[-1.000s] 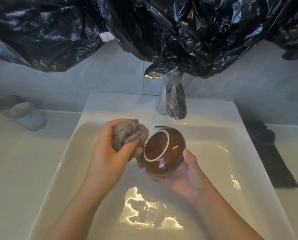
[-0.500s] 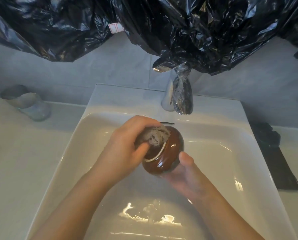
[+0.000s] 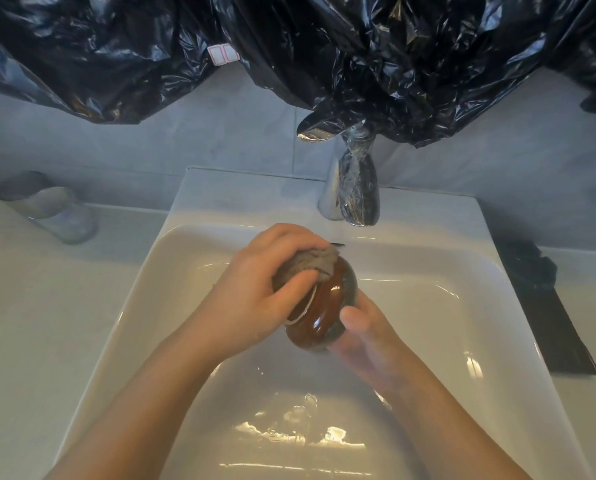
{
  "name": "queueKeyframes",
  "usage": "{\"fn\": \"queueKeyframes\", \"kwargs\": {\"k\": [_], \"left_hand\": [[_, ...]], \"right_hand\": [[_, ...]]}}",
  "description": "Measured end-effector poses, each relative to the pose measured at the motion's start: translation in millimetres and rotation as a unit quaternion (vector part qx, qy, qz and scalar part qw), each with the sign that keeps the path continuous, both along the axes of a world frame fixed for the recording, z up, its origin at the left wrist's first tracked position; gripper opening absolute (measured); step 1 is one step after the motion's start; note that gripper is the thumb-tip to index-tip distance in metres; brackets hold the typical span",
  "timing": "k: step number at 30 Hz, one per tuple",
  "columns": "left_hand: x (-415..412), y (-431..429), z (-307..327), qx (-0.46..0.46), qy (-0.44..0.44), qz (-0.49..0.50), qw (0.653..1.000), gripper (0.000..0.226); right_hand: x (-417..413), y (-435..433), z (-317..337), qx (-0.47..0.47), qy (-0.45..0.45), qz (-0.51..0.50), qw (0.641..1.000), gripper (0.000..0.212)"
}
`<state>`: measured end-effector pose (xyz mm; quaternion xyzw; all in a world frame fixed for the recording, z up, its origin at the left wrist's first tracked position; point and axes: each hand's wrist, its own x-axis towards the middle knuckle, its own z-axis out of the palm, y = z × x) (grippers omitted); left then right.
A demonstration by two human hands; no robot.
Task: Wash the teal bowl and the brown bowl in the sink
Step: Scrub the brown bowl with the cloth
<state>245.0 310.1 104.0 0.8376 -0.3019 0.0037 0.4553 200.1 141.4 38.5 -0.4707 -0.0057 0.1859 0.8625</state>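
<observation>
The brown bowl (image 3: 327, 308) over the sink (image 3: 220, 199)
Underneath, the right hand (image 3: 367, 339) grips it; the left hand (image 3: 255, 303) clutches a cloth (image 3: 310, 268) against it

Glossy brown bowl (image 3: 327, 306) tilted sideways over sink (image 3: 462, 278)

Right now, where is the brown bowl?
In the head view, the brown bowl is over the middle of the sink, near the faucet, held by the right hand while the left hand presses a cloth on it.
</observation>
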Motion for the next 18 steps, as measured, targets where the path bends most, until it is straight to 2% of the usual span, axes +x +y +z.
{"fn": "queueKeyframes", "kwargs": {"k": [3, 9, 18], "left_hand": [[-6, 4, -3, -0.010, -0.016, -0.030, 0.999, 0.034], [-15, 9, -13, 0.020, -0.107, -0.060, 0.992, 0.031], [-18, 29, -32, 0.046, -0.152, -0.043, 0.986, 0.021]], "right_hand": [[2, 0, -2, 0.014, 0.008, -0.024, 1.000, 0.095], [5, -2, -10, 0.049, 0.011, -0.026, 0.998, 0.086], [7, -6, -7, 0.208, 0.048, -0.057, 0.975, 0.088]]}}
